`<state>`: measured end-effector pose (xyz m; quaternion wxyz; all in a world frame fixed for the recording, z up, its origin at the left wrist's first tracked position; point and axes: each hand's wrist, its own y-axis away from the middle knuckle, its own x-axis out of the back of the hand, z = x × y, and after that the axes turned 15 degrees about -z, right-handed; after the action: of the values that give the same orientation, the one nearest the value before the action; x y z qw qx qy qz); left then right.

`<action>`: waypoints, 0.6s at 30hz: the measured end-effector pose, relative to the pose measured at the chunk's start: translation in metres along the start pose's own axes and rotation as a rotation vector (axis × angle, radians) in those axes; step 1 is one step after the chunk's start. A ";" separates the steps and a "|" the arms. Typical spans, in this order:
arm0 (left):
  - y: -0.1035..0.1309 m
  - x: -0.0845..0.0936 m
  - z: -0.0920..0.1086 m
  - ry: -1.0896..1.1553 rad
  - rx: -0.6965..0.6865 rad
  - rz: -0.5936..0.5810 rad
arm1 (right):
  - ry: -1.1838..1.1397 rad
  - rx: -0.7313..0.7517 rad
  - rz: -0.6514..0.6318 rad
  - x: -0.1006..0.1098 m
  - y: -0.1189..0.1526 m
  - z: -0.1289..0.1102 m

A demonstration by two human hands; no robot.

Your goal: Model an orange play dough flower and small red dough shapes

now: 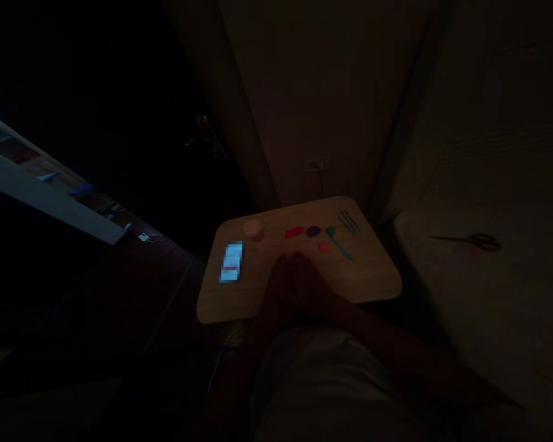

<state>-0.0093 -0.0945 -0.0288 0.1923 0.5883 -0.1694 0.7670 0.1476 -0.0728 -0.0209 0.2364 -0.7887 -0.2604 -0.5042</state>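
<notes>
Both of my hands are side by side over the near middle of a small wooden table point(368, 279), very dark in the dim light. My left hand point(278, 285) has its fingers drawn together. Close against it, my right hand point(308, 283) is also closed, with the thumbs near each other. Whatever lies between the fingers is hidden. Just beyond them are a red lump point(294, 232), a purple lump point(313, 231) and a small pink-orange piece point(324, 246), resembling modelling clay. A teal stick-like tool point(341, 247) touches a green lump point(330, 231).
A lit phone point(231, 262) lies at the table's left, below a pale round tub point(253, 230). Several thin sticks point(349, 223) rest at the far right corner. Scissors point(483, 241) lie on a pale surface to the right. A wall socket point(317, 163) holds a plugged cable.
</notes>
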 end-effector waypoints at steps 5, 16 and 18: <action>0.003 -0.002 0.000 0.022 0.003 -0.005 | 0.004 0.002 0.003 -0.001 0.002 -0.002; -0.053 0.015 -0.024 0.030 -0.013 -0.045 | 0.044 -0.037 0.028 0.012 -0.045 0.028; -0.039 0.013 -0.018 0.026 -0.010 -0.053 | 0.036 -0.026 0.018 0.009 -0.031 0.020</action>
<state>-0.0080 -0.0508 -0.0190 0.2177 0.5816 -0.1549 0.7684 0.1441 -0.0357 -0.0168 0.2353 -0.7849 -0.2426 -0.5194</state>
